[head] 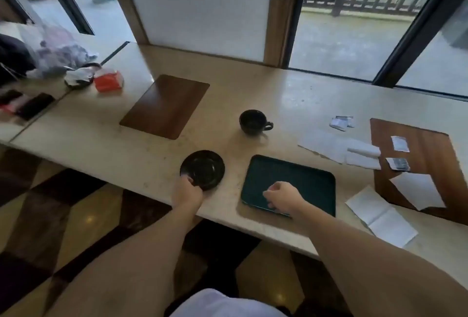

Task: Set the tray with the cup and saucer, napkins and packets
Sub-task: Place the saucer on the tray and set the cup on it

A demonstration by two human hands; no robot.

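The left hand [188, 190] grips the black saucer [202, 169] at its near rim. The dark green tray [304, 177] lies at 3 o'clock from it, under the loosely curled, empty right hand [281, 197].

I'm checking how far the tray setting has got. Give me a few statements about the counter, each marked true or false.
1. The dark green rectangular tray holds no cup. True.
2. The black cup sits on the black round saucer. False: it stands apart on the counter.
3. The left hand grips the saucer's near edge. True.
4. The white napkins lie left of the tray. False: they lie to its right.
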